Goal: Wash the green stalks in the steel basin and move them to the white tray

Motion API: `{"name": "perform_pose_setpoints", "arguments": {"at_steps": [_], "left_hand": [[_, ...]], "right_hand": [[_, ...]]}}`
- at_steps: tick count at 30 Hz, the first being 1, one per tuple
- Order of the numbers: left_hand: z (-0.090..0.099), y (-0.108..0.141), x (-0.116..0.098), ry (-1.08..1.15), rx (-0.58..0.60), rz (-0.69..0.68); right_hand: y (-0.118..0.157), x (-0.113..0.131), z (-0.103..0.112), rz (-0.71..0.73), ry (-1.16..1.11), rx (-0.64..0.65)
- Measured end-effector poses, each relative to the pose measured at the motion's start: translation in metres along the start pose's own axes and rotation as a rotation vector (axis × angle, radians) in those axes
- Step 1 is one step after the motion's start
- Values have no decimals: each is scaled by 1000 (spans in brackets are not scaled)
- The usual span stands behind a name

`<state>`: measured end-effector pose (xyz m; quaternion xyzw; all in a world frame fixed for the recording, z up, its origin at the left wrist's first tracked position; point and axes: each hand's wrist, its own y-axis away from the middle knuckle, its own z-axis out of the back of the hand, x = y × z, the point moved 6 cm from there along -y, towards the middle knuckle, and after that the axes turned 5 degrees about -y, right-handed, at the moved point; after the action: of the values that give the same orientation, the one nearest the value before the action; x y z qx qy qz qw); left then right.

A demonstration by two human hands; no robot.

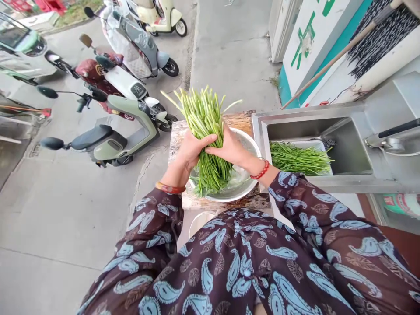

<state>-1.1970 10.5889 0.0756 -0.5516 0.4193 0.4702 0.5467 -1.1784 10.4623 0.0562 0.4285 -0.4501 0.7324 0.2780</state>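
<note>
A thick bunch of chives [210, 127], pale at the cut ends and darker green lower down, stands upright between my two hands. My left hand [192, 151] wraps around its left side, thumb laid across the stems. From the right, my right hand [231, 146] grips the same bunch with its thumb also over the front. The lower ends reach into a round metal basin [251, 186] holding water. Under the basin is a worn wooden board [179, 131]. More chives [298, 159] lie in a white tray in the sink to the right.
The steel sink [352, 153] adjoins the board on the right, with a black-handled utensil [398, 131] beyond. A wooden-handled mop [341, 52] leans behind it. A pale bucket [198, 223] stands below the board. Several parked scooters, one green [138, 131], fill the left background.
</note>
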Motion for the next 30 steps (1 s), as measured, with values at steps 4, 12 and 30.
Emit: {"name": "perform_pose_setpoints", "arguments": {"at_steps": [4, 12, 30], "left_hand": [[-17, 8, -94, -135, -45, -273], [-57, 22, -199, -217, 96, -680], [15, 68, 182, -542, -94, 135]], "right_hand": [[-19, 73, 26, 177, 49, 32], [-28, 176, 75, 519, 203, 5], [72, -134, -30, -156, 259, 235]]}}
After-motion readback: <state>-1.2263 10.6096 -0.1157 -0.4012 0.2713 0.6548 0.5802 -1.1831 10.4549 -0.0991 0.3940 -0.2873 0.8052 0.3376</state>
